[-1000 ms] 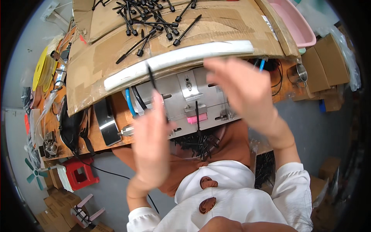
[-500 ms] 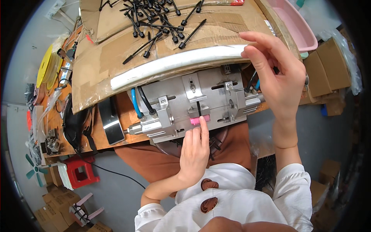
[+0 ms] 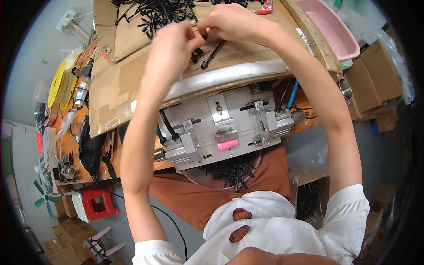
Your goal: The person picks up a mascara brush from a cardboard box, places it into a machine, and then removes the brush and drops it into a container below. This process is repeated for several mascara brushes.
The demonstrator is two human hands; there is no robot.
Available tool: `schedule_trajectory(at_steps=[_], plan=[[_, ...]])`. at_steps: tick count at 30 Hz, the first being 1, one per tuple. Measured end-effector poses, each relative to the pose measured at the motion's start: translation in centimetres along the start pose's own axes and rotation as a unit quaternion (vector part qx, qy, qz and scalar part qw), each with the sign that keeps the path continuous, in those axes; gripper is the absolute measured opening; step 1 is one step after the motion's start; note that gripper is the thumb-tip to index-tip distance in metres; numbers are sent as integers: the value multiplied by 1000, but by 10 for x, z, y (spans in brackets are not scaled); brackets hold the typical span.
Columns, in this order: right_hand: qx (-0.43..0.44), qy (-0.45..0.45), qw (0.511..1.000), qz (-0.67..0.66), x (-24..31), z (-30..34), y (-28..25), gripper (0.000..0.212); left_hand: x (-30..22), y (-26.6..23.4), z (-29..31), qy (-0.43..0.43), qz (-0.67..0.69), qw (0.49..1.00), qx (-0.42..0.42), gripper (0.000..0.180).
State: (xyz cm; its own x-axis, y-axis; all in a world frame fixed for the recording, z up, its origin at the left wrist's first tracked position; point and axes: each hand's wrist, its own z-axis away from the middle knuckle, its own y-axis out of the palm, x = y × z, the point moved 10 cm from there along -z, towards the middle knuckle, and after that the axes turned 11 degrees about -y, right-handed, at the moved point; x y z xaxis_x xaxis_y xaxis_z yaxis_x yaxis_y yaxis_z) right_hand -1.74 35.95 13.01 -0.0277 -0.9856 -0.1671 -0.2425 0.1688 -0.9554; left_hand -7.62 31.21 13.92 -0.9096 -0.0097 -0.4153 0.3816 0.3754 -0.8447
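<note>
Both my hands are raised over the brown cardboard sheet (image 3: 119,88) at the far side of the bench. My left hand (image 3: 172,48) and my right hand (image 3: 234,22) meet fingertip to fingertip, pinching small black plastic parts (image 3: 196,55) between them. A black rod-shaped part (image 3: 213,54) pokes out just below the fingers. Behind the hands lies the pile of black parts (image 3: 150,15). Below my forearms sits the grey metal fixture (image 3: 221,128) with a pink tab (image 3: 227,144) on its front.
A round clear dish with several black parts (image 3: 229,170) rests on my lap under the fixture. A pink basin (image 3: 329,26) stands at the back right. A yellow reel (image 3: 57,84) and tools crowd the left bench edge; a red stool (image 3: 95,201) is on the floor.
My left hand has left the pink tab on the fixture and risen to the cardboard. My right hand moved left to meet it over the black parts.
</note>
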Motion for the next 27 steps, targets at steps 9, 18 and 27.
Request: schedule_trajectory(at_steps=[9,18,27], plan=[[-300,221,848,-377,23,90,-82,25,-9,-40,171,-43,195,970,-139,24],[-435,222,738,-465,56,154,-74,24,-55,85,258,-28,-38,997,55,70],[-419,258,770,-406,127,172,-50,29,-55,86,257,-24,-91,994,57,70]])
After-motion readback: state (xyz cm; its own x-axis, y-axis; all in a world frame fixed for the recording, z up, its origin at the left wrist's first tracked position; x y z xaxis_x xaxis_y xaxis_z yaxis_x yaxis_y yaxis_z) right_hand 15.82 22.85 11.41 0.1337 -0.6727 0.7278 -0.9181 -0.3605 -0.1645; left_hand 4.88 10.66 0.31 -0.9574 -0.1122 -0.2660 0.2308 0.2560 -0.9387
